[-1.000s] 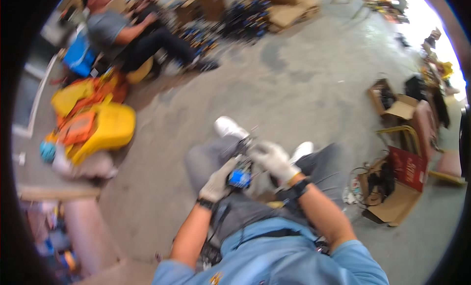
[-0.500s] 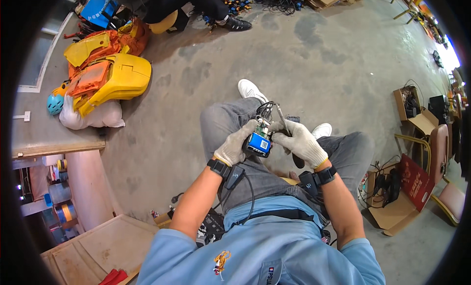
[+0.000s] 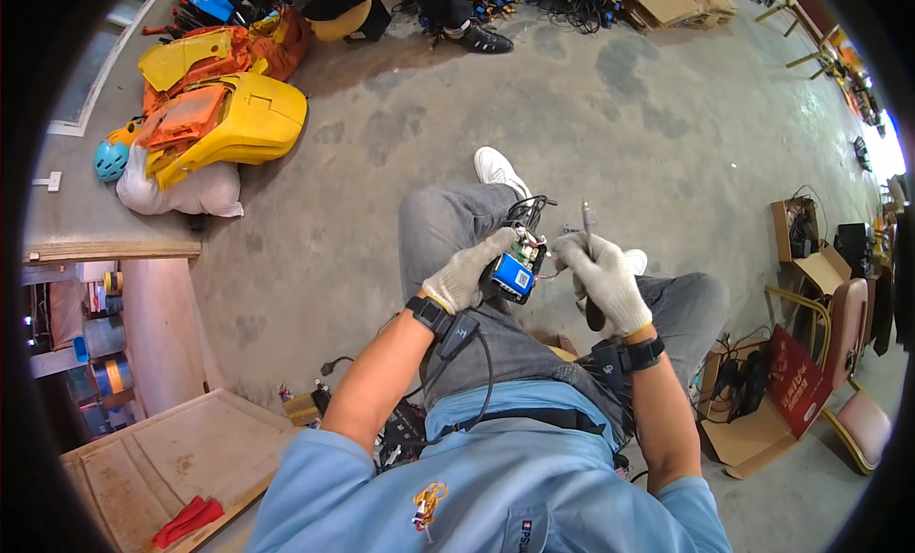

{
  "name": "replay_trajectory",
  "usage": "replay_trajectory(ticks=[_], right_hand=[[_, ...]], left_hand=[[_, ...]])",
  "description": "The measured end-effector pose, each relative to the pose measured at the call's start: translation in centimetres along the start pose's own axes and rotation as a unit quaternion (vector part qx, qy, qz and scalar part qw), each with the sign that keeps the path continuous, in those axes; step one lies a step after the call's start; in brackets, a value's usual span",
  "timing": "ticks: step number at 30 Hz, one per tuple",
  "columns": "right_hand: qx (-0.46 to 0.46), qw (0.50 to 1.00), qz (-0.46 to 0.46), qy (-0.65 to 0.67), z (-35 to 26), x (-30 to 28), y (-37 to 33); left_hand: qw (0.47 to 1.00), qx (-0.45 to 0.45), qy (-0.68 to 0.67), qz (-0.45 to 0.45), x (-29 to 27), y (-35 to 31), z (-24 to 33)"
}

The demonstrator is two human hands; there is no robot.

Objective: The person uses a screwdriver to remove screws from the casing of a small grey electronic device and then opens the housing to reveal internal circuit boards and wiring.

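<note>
While blue device [image 3: 513, 276] lies against left fingers [image 3: 497, 241] | right fingers [image 3: 573, 253] near, gripping tool [image 3: 586, 216]

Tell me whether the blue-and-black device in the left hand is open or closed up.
The device is open: a green circuit board shows bare beyond its blue part.

A grey concrete floor [image 3: 381, 153], blotched with darker stains, fills most of the room. Chairs [image 3: 845, 329] with yellow frames stand along the right side, where bright light [image 3: 889, 153] glares; a white-framed pane [image 3: 86, 88] sits at the upper left.
</note>
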State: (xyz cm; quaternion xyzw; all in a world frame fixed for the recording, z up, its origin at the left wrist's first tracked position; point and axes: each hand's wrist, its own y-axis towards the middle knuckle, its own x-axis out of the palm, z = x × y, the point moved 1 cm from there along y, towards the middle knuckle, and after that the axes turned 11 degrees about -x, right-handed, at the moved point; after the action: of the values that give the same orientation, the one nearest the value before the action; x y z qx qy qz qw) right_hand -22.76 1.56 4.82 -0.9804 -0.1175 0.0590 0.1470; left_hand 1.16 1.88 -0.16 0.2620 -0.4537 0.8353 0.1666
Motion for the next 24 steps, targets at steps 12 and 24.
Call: replay_trajectory(ticks=[12,24], right_hand=[[-0.157,0.958,-0.062,-0.234,0.0,2.6,1.5],[-0.179,0.946,-0.050,-0.265,1.0,3.0,1.9]], left_hand=[[0.999,0.004,0.039,-0.028,0.6,-0.5,0.5],[0.991,0.059,0.117,0.033,0.9,-1.0,0.1]])
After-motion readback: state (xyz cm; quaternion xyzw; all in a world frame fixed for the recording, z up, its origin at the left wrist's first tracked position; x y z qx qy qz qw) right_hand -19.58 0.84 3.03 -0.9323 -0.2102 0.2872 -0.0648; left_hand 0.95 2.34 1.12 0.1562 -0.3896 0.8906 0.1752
